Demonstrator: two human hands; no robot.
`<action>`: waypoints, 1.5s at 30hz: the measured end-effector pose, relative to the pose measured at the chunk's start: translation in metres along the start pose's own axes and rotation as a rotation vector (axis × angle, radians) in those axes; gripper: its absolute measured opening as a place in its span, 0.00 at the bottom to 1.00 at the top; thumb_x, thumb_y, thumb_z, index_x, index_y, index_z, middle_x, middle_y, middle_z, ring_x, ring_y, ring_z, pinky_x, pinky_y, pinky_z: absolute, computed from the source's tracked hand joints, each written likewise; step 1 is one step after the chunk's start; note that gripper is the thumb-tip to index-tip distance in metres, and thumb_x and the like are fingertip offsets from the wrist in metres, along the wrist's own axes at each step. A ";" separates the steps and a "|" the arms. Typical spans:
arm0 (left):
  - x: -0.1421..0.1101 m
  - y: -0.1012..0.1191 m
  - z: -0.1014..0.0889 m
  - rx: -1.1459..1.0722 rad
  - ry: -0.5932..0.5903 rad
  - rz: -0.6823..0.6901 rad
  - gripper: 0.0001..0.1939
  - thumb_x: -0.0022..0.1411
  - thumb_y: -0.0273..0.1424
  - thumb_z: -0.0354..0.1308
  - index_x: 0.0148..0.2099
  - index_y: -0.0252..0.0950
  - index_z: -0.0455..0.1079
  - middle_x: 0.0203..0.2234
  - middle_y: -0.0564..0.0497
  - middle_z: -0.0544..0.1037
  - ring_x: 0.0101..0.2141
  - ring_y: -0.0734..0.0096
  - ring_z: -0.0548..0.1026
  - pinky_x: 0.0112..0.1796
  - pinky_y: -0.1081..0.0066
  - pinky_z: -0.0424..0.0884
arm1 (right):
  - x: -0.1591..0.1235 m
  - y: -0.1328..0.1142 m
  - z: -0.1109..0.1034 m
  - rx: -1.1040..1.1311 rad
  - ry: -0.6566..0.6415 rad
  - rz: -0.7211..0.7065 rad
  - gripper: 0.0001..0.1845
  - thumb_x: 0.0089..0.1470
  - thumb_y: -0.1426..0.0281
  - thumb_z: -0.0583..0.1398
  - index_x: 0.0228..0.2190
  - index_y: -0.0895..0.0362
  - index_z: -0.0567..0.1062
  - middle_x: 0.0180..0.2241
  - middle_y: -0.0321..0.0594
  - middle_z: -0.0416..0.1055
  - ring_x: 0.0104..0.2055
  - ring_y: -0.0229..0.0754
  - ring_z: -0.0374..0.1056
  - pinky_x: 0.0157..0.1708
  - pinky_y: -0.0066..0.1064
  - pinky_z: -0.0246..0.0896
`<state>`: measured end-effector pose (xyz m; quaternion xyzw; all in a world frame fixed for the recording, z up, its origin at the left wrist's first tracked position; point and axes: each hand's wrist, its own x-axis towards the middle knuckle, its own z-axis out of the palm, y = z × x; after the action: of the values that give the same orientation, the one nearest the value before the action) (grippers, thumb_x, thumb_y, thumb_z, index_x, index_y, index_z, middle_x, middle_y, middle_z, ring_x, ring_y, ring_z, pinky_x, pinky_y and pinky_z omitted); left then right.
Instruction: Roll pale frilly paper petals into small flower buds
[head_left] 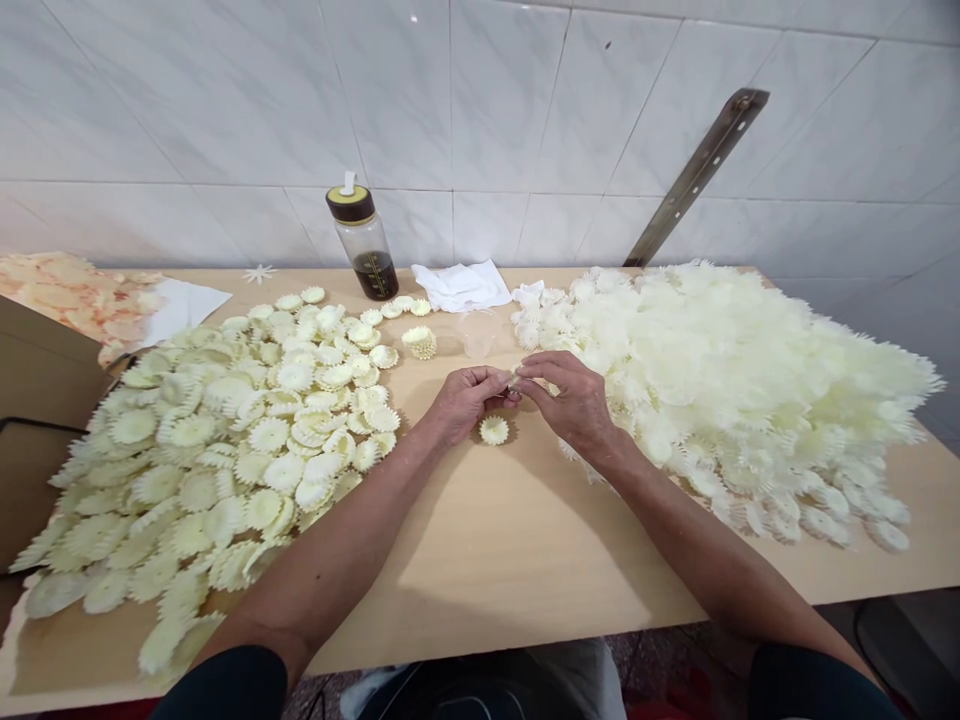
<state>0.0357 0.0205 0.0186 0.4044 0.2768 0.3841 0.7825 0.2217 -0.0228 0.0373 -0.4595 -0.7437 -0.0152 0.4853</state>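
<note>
My left hand (pixel 474 402) and my right hand (pixel 568 398) meet over the middle of the table, fingertips pinched together. Between them is a small pale piece (pixel 514 378), mostly hidden by the fingers, so its kind cannot be made out. Just below the fingers a single cream artificial flower piece (pixel 493 430) with a toothed rim lies on the table. Behind the hands stands a short stack of the same flower pieces (pixel 420 343). A clear round plastic piece (pixel 480 335) lies to the right of that stack.
Loose cream flower pieces (pixel 225 490) spread over the left of the table (pixel 480 560); a whiter frilled heap (pixel 750 370) covers the right. At the back are a bottle with dark liquid (pixel 375 265), white tissue (pixel 461 287) and a leaning metal bar (pixel 697 175). A cardboard box (pixel 45 370) stands left.
</note>
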 end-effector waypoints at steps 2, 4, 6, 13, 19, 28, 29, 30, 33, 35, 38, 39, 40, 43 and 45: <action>-0.001 0.000 0.002 0.038 -0.001 0.019 0.23 0.51 0.45 0.78 0.36 0.29 0.80 0.29 0.45 0.82 0.31 0.70 0.79 0.38 0.70 0.76 | 0.001 0.000 -0.001 0.031 -0.004 0.023 0.02 0.61 0.68 0.69 0.37 0.50 0.85 0.37 0.41 0.83 0.43 0.47 0.79 0.45 0.41 0.77; -0.002 0.000 0.004 0.057 0.005 0.034 0.23 0.52 0.46 0.77 0.35 0.29 0.79 0.28 0.46 0.81 0.30 0.71 0.78 0.38 0.70 0.76 | 0.001 0.000 -0.001 0.074 -0.014 0.043 0.01 0.61 0.69 0.69 0.36 0.51 0.84 0.36 0.41 0.83 0.41 0.46 0.79 0.43 0.40 0.77; -0.002 0.000 0.004 0.064 0.011 0.038 0.23 0.53 0.46 0.76 0.34 0.30 0.78 0.27 0.46 0.81 0.29 0.72 0.77 0.37 0.70 0.75 | 0.002 0.000 -0.002 0.105 -0.027 0.073 0.02 0.61 0.69 0.69 0.35 0.51 0.84 0.36 0.40 0.82 0.40 0.46 0.78 0.42 0.39 0.76; 0.000 0.000 0.002 0.102 0.020 0.030 0.23 0.52 0.46 0.77 0.34 0.30 0.77 0.27 0.45 0.81 0.27 0.72 0.77 0.34 0.71 0.72 | 0.005 -0.007 -0.004 0.094 -0.077 0.175 0.07 0.65 0.69 0.63 0.33 0.53 0.80 0.35 0.40 0.80 0.38 0.44 0.76 0.41 0.36 0.71; 0.001 -0.002 -0.001 0.129 0.013 0.085 0.25 0.51 0.48 0.77 0.36 0.30 0.77 0.26 0.46 0.81 0.26 0.72 0.77 0.34 0.71 0.72 | 0.003 -0.009 -0.002 0.125 -0.084 0.368 0.09 0.65 0.65 0.62 0.32 0.54 0.78 0.32 0.38 0.77 0.33 0.41 0.71 0.36 0.33 0.66; -0.001 0.004 0.000 0.058 -0.023 0.066 0.26 0.54 0.49 0.75 0.36 0.31 0.75 0.28 0.45 0.81 0.30 0.68 0.80 0.36 0.68 0.76 | 0.003 -0.010 0.004 0.151 -0.039 0.369 0.10 0.65 0.63 0.62 0.33 0.54 0.77 0.31 0.39 0.77 0.33 0.42 0.72 0.35 0.34 0.70; -0.002 0.004 0.001 0.050 -0.033 0.059 0.26 0.55 0.49 0.74 0.36 0.31 0.74 0.28 0.45 0.80 0.31 0.67 0.80 0.36 0.67 0.76 | 0.003 -0.009 0.004 0.116 -0.020 0.289 0.10 0.66 0.63 0.62 0.33 0.53 0.78 0.34 0.41 0.78 0.37 0.43 0.74 0.38 0.35 0.72; -0.002 0.004 0.001 0.058 -0.035 0.060 0.25 0.55 0.49 0.74 0.37 0.31 0.74 0.28 0.45 0.80 0.31 0.67 0.80 0.37 0.67 0.77 | 0.002 -0.007 0.005 0.082 -0.004 0.216 0.09 0.66 0.64 0.61 0.34 0.53 0.79 0.36 0.42 0.79 0.40 0.45 0.75 0.41 0.37 0.73; -0.002 0.003 0.003 0.142 0.010 0.107 0.26 0.51 0.46 0.78 0.40 0.30 0.76 0.29 0.46 0.81 0.30 0.68 0.80 0.37 0.67 0.77 | 0.000 -0.001 0.007 -0.011 0.023 0.091 0.08 0.67 0.66 0.62 0.36 0.52 0.81 0.39 0.45 0.79 0.45 0.47 0.76 0.47 0.42 0.75; -0.001 0.001 0.004 0.184 0.042 0.140 0.27 0.49 0.45 0.79 0.40 0.29 0.77 0.28 0.47 0.81 0.28 0.70 0.79 0.37 0.67 0.77 | -0.002 0.003 0.008 -0.054 0.029 0.050 0.07 0.67 0.67 0.62 0.39 0.52 0.82 0.42 0.46 0.79 0.47 0.48 0.76 0.49 0.43 0.75; -0.001 0.001 0.004 0.208 0.046 0.155 0.27 0.51 0.47 0.77 0.41 0.29 0.78 0.27 0.46 0.81 0.28 0.70 0.78 0.37 0.67 0.77 | -0.004 0.006 0.008 -0.081 0.023 0.000 0.08 0.67 0.68 0.62 0.42 0.52 0.83 0.44 0.47 0.79 0.48 0.49 0.75 0.50 0.44 0.75; -0.001 0.001 0.005 0.211 0.042 0.158 0.27 0.52 0.47 0.76 0.41 0.29 0.78 0.27 0.46 0.81 0.27 0.70 0.78 0.37 0.67 0.77 | -0.004 0.005 0.007 -0.086 0.014 -0.010 0.08 0.67 0.69 0.62 0.42 0.52 0.83 0.43 0.47 0.79 0.48 0.49 0.75 0.50 0.44 0.75; -0.001 0.001 0.005 0.214 0.038 0.160 0.26 0.52 0.47 0.76 0.41 0.29 0.78 0.27 0.46 0.81 0.27 0.70 0.78 0.37 0.67 0.77 | -0.004 0.005 0.007 -0.091 0.005 -0.015 0.08 0.67 0.69 0.62 0.42 0.51 0.83 0.43 0.46 0.79 0.48 0.49 0.75 0.49 0.44 0.74; -0.002 0.002 0.004 0.222 0.025 0.164 0.24 0.55 0.47 0.74 0.40 0.30 0.76 0.26 0.47 0.81 0.28 0.70 0.78 0.36 0.68 0.77 | -0.003 0.000 0.005 -0.117 -0.028 -0.022 0.09 0.68 0.70 0.60 0.40 0.51 0.81 0.40 0.45 0.78 0.46 0.49 0.73 0.48 0.44 0.73; -0.003 0.001 0.004 0.210 0.006 0.152 0.23 0.57 0.47 0.73 0.40 0.32 0.74 0.26 0.48 0.80 0.28 0.69 0.79 0.36 0.68 0.77 | -0.002 -0.003 0.005 -0.148 -0.036 -0.029 0.09 0.69 0.70 0.59 0.38 0.52 0.79 0.38 0.46 0.77 0.44 0.50 0.71 0.47 0.44 0.72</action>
<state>0.0371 0.0167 0.0220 0.5028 0.2864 0.4125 0.7036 0.2163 -0.0236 0.0342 -0.4834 -0.7558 -0.0687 0.4362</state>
